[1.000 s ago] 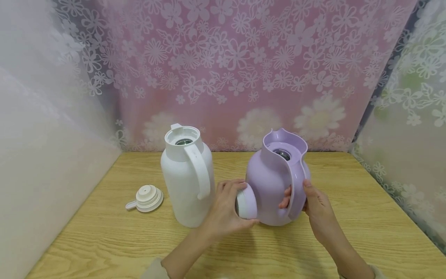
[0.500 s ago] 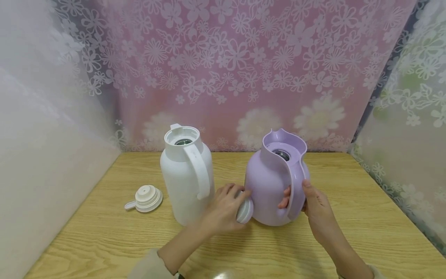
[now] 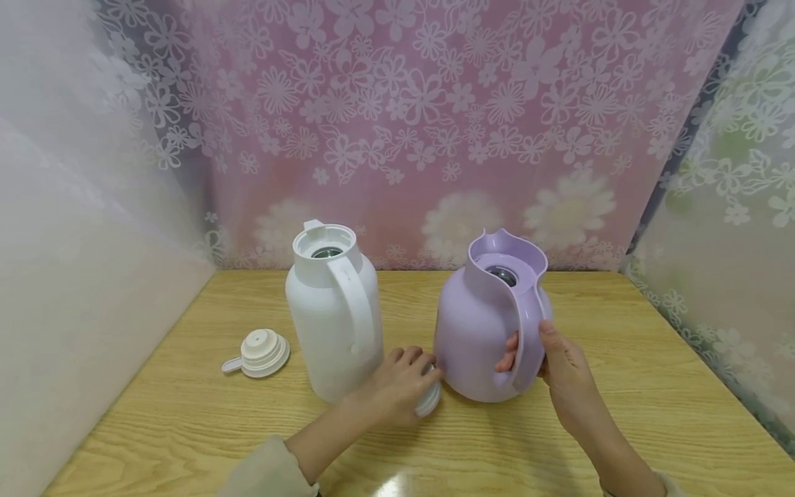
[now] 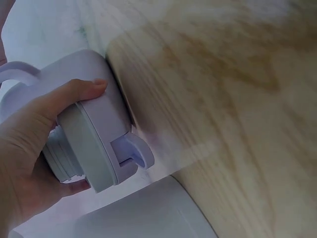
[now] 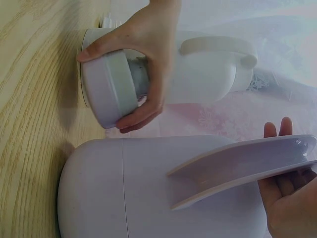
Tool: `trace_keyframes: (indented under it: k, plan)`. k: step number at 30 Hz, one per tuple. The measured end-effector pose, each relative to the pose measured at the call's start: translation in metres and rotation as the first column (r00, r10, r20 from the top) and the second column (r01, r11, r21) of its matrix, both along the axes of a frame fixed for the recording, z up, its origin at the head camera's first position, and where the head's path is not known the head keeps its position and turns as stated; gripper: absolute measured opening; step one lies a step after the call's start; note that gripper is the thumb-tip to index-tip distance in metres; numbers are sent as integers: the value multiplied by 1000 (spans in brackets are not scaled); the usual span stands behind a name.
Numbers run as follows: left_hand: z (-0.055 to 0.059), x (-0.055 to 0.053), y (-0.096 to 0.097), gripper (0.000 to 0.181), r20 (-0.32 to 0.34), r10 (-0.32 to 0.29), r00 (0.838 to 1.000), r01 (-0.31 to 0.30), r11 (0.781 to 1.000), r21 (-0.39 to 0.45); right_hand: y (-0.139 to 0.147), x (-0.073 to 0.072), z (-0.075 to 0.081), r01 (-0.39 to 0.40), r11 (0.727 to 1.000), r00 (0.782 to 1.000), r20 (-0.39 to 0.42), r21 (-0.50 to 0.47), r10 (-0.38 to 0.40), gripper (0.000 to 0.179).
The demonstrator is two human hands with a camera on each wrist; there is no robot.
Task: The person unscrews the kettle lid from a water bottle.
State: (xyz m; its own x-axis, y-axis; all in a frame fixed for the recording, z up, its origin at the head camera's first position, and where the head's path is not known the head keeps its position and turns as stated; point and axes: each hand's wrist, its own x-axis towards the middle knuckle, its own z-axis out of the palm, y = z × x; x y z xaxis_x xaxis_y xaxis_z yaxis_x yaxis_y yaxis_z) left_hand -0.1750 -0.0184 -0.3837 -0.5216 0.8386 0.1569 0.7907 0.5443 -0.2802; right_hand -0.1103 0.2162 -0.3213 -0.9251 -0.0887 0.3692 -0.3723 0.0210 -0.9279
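My left hand [image 3: 397, 386] grips a lilac and pale grey stopper lid [image 4: 89, 144] between thumb and fingers, low over the table between two jugs. Its lilac cap side faces down toward the wood and its threaded neck points up into the palm. A small lilac tab [image 4: 136, 149] sticks out from the cap. With my right hand [image 3: 564, 366] I hold the handle [image 5: 233, 166] of the round lilac thermos jug [image 3: 468, 338], which stands upright with its mouth uncovered. Just left of my left hand stands a white thermos jug [image 3: 332, 331], also uncovered.
A cream-white stopper lid [image 3: 262, 353] with a tab lies on the wood-grain table [image 3: 186, 428], left of the white jug. Floral sheets hang behind the table [image 3: 397, 138] and along both sides.
My left hand has lowered the stopper lid toward the table and a little left, away from the lilac jug, tipping its cap side downward. My right hand stays on the handle.
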Motion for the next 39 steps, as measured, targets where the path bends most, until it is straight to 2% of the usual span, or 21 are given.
trace_keyframes:
  k: [6, 10, 15, 22, 30, 39]
  plan:
    - [-6, -2, 0, 68, 70, 15, 997, -13, 1000, -26, 1, 0, -1, -13, 1000, 1000, 6, -5, 13, 49]
    - [-10, -5, -1, 67, 78, 22, 997, -20, 999, -25, 2, 0, 0, -17, 1000, 1000, 0, 4, 17, 49]
    - [-10, -8, 0, 69, 107, 37, 994, -34, 999, -30, 2, 0, 1, -31, 999, 1000, 4, 25, 31, 48]
    - [-9, -7, 4, 70, 143, 76, 987, -63, 993, -98, 3, 0, 2, -50, 998, 999, -1, 34, 50, 48]
    - [-13, -9, 4, 71, 89, 68, 994, -60, 994, -90, 0, 1, 1, 2, 1000, 1000, 11, 20, -2, 50]
    - [-19, -9, 6, 77, 51, 77, 996, -76, 997, -20, 0, 1, 0, 38, 999, 999, 16, 16, -39, 50]
